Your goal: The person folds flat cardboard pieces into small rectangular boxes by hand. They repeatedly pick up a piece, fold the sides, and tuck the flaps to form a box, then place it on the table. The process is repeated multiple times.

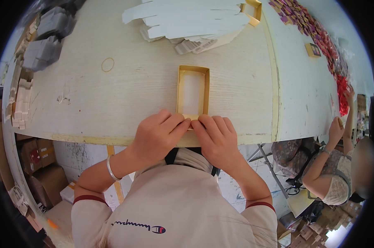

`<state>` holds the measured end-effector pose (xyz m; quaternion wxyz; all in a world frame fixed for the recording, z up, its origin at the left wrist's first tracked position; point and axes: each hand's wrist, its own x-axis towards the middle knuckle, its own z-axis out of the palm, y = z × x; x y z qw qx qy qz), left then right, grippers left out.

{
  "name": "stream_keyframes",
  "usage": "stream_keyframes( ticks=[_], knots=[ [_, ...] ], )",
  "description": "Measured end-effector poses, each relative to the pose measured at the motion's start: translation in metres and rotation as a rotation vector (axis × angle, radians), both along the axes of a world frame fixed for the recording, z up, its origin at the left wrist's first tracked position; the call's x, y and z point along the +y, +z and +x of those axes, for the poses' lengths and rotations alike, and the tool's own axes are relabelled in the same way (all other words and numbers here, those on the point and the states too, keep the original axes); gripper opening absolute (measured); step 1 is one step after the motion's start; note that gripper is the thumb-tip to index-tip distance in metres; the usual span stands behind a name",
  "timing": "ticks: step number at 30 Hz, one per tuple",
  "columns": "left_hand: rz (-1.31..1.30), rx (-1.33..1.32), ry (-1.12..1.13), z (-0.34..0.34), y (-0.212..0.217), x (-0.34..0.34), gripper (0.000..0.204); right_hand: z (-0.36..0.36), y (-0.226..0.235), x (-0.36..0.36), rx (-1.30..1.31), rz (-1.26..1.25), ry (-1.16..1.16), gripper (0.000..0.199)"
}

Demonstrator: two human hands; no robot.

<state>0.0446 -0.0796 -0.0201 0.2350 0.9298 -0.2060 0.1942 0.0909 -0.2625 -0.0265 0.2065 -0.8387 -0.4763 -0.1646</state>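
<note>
Your pale table (133, 95) bears a pile of white card (191, 20) at its far side. Near the front edge, your left hand (156, 134) and right hand (217, 136) sit close together, fingers of each pinching the near end of a gold box (193, 91) lying open before you. A thin ring (102, 65) lies to its left.

A rectangular gold box (206, 91) lies open upward.

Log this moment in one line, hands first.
left hand: pinching near end of open-topped gold cardboard box | right hand: pinching same end | beyond: piled white card pieces
</note>
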Motion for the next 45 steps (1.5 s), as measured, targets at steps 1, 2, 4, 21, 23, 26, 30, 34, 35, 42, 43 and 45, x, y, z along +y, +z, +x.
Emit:
stream_keyframes(
  ticks=[1, 2, 4, 21, 23, 26, 30, 34, 35, 42, 43, 45],
  knots=[
    [-0.009, 0.061, -0.023, 0.000, 0.002, 0.000, 0.017, -0.001, 0.006, 0.002, 0.013, -0.043, -0.010, 0.023],
    [-0.018, 0.122, -0.046, 0.000, 0.005, 0.000, 0.012, 0.000, 0.012, 0.002, 0.112, -0.082, 0.003, 0.020],
    [0.019, 0.270, -0.056, 0.003, 0.012, -0.001, 0.009, 0.005, 0.021, 0.002, 0.309, -0.159, 0.031, 0.016],
    [-0.204, 0.264, -0.228, 0.007, 0.003, 0.015, 0.020, 0.008, 0.009, -0.009, 0.382, 0.046, 0.133, 0.027],
    [-0.280, 0.130, -0.179, 0.003, 0.006, 0.012, 0.023, 0.006, 0.010, -0.013, 0.322, -0.031, 0.110, 0.025],
    [-0.385, 0.028, -0.053, -0.005, 0.011, 0.032, 0.027, 0.023, 0.033, -0.025, 0.314, -0.028, 0.082, 0.023],
    [-0.533, -0.034, 0.067, -0.009, -0.009, 0.045, 0.017, 0.093, 0.076, -0.057, 0.046, 0.163, -0.258, 0.019],
    [-0.518, -0.017, 0.000, -0.005, -0.006, 0.038, 0.015, 0.209, 0.096, -0.055, 0.037, 0.269, -0.381, 0.023],
    [-0.537, 0.012, -0.001, -0.006, -0.008, 0.037, 0.015, 0.241, 0.093, -0.051, 0.042, 0.240, -0.358, 0.024],
    [-0.623, 0.027, 0.024, -0.005, -0.002, 0.045, 0.012, 0.188, 0.219, 0.038, 0.186, 0.785, -0.041, 0.018],
    [-0.640, 0.019, 0.019, -0.003, -0.004, 0.045, 0.012, 0.156, 0.234, 0.035, 0.215, 0.825, 0.170, 0.018],
    [-0.672, 0.030, -0.054, 0.000, -0.005, 0.041, 0.012, 0.097, 0.257, 0.014, 0.589, 0.518, 0.737, 0.042]
  ],
)
